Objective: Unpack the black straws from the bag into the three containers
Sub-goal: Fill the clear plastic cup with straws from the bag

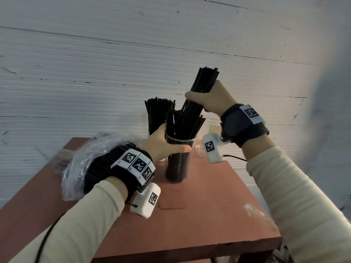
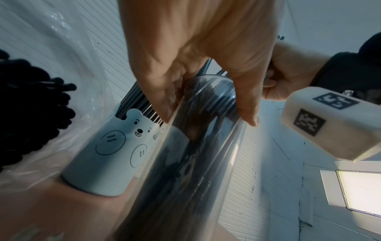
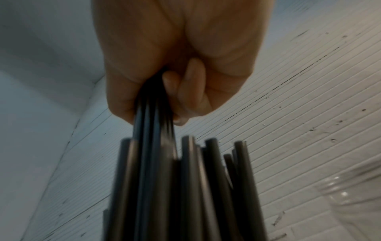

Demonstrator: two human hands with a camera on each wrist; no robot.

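Observation:
My right hand (image 1: 207, 100) grips a bundle of black straws (image 1: 201, 88), tilted, its lower ends inside the tall clear cup (image 1: 179, 162) among straws standing there. The right wrist view has the same bundle (image 3: 152, 114) running out of my fist (image 3: 175, 91). My left hand (image 1: 165, 144) wraps around the clear cup (image 2: 185, 171) near its rim, thumb in front. Behind it stands a pale bear-printed cup (image 2: 107, 154) full of straws (image 1: 158, 112). The clear plastic bag (image 1: 85, 160) with more black straws (image 2: 31, 114) lies at the left, partly behind my left wrist.
A clear glass jar (image 3: 354, 200) stands at the back right, mostly hidden behind my right wrist in the head view. Everything sits on a small reddish-brown table (image 1: 209, 215) against a white ribbed wall (image 1: 95, 73). The table's front edge (image 1: 190, 249) is close.

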